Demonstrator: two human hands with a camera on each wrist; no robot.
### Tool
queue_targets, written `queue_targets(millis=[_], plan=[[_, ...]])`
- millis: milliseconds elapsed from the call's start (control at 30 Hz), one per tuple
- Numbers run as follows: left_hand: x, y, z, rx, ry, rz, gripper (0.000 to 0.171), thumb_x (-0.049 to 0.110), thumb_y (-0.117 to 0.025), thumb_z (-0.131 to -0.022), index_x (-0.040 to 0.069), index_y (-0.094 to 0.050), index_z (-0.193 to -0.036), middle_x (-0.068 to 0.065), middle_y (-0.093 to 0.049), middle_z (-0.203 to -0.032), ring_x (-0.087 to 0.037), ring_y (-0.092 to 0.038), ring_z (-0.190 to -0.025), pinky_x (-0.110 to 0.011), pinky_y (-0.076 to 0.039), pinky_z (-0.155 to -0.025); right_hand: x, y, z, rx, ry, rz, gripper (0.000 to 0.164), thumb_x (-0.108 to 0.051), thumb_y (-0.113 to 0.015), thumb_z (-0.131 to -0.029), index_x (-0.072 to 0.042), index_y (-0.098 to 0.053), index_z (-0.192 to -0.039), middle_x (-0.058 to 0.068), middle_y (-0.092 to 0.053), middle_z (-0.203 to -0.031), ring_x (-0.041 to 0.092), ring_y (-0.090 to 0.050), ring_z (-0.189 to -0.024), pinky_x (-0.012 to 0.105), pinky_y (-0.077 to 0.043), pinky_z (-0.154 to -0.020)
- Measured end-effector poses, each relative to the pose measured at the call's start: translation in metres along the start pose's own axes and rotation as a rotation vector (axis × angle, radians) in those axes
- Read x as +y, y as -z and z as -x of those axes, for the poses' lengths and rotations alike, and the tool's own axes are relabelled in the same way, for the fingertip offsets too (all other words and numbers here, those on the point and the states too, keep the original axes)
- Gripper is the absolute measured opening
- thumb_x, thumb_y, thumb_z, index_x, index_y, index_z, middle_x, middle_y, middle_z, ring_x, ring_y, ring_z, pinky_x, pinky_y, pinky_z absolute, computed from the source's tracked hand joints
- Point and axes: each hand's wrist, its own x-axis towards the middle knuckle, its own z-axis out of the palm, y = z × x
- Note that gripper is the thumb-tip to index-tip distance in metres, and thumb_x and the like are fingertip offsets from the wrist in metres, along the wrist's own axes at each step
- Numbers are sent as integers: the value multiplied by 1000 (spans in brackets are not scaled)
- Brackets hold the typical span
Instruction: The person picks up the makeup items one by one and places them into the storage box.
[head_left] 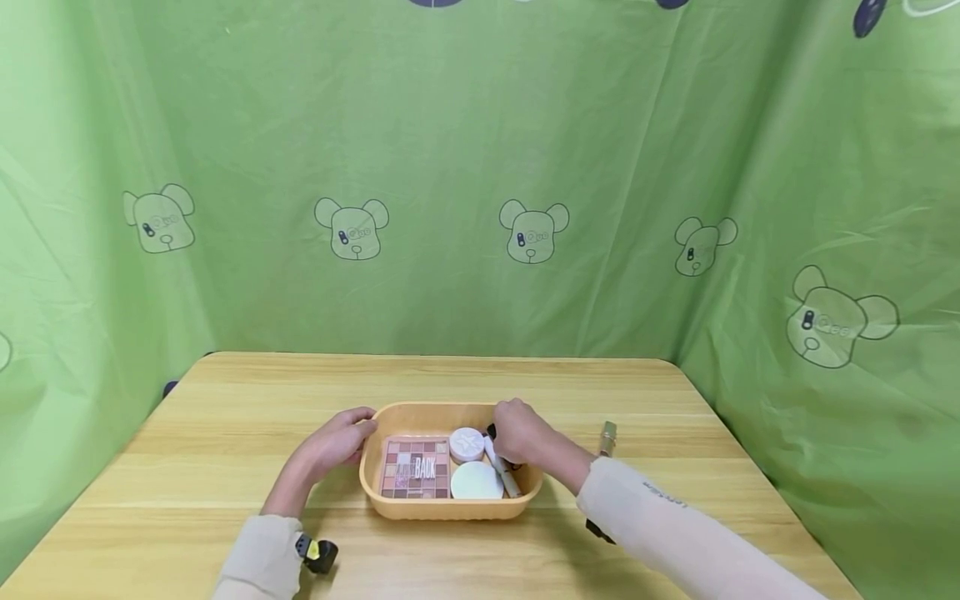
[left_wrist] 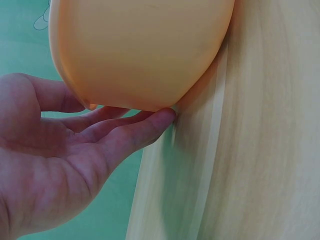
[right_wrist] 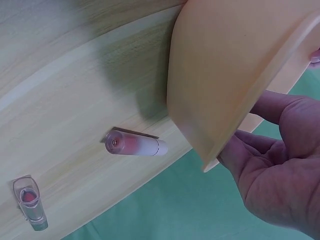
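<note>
My left hand (head_left: 341, 437) holds the left end of a peach plastic basin (head_left: 450, 510), with fingers (left_wrist: 135, 132) along the outer wall. My right hand (head_left: 519, 429) reaches over the basin's right rim at the back corner, its fingers bent down inside. I cannot tell what, if anything, it holds, as the knuckles cover it. Beside those fingers a white tube (head_left: 500, 467) with a dark end slants along the basin. Left of it lie an eyeshadow palette (head_left: 415, 469) lettered BACK, a round lidded white compact (head_left: 467, 444) and a white disc (head_left: 477, 482).
Right of the basin a lipstick (head_left: 608, 437) with a greenish end lies on the wooden table (head_left: 247, 467). A pink-and-white lip tube (right_wrist: 134, 143) lies nearby in the right wrist view. Green printed curtain (head_left: 442, 292) surrounds the table's back and sides.
</note>
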Motion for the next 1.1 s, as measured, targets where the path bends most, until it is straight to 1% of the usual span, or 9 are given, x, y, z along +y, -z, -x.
queue_targets(millis=[133,267,467,567,700,767,933,1100], plan=[[0,0,0,1,-4,-8,43,20,-39,-107,-5,-49,-140,-17,-64,-118,-21,-62,-102,-32,-55,-83,-1,0,1,7,11,8,24,6,-62,-86,-6,-57,-66,8,-54,-63,16,-52,-52,21,-41,-44],[0,0,1,3,-2,-10,43,20,-39,-107,-5,-49,-141,-17,-63,-118,-21,-61,-102,-32,-55,-83,-2,-1,1,12,13,16,24,6,-63,-85,-6,-57,-65,9,-54,-63,16,-52,-53,22,-42,-44],[1,-1,1,5,-11,-14,44,20,-39,-107,-6,-48,-141,-18,-63,-122,-22,-62,-106,-34,-56,-85,-1,-2,0,19,16,29,25,6,-62,-84,-6,-56,-63,9,-55,-62,15,-53,-52,21,-42,-44],[1,-1,1,8,-6,-14,43,19,-39,-107,-6,-49,-141,-17,-64,-119,-21,-61,-104,-32,-55,-83,-1,-4,-1,18,16,40,26,6,-61,-84,-7,-56,-62,8,-54,-61,15,-52,-50,21,-41,-43],[0,0,0,13,0,-9,41,18,-39,-107,-5,-51,-139,-15,-63,-110,-20,-60,-96,-29,-53,-77,-1,-5,-1,16,15,61,27,4,-61,-85,-7,-56,-61,8,-54,-61,15,-50,-50,21,-41,-43],[1,0,0,11,-2,-8,41,19,-39,-107,-5,-51,-139,-15,-62,-109,-20,-59,-95,-29,-53,-76,-1,-5,-1,10,12,69,26,3,-61,-86,-7,-56,-62,8,-54,-62,15,-50,-51,22,-41,-44],[1,0,1,8,2,-7,43,19,-39,-107,-5,-49,-141,-16,-63,-116,-20,-61,-102,-32,-55,-82,-2,-4,-1,-4,4,72,27,3,-60,-87,-7,-57,-62,8,-54,-62,15,-51,-52,21,-41,-45],[0,0,1,9,5,-7,43,19,-39,-107,-5,-49,-141,-16,-64,-116,-20,-61,-101,-31,-55,-81,-2,-4,0,-9,8,63,29,3,-60,-87,-8,-56,-61,7,-53,-60,14,-50,-51,21,-40,-44]])
